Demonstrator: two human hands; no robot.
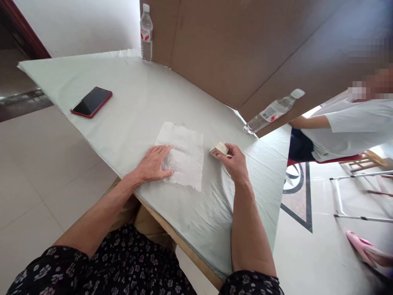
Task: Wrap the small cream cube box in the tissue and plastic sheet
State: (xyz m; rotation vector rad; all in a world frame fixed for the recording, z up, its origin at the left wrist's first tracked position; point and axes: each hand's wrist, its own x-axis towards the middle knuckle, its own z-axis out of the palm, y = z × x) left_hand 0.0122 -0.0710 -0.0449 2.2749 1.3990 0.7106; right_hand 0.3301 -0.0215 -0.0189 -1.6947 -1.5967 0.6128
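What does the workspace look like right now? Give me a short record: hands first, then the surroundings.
Left hand: spread on the left part of the white sheet
Right hand: holding the small box between thumb and fingers
Box position: right of the sheet, apart; table contact unclear
Phone: dark screen up, red edge, left on the table
Far bottle: at the brown board's left edge
Near bottle: before the board, right side
Other person: far right, white top
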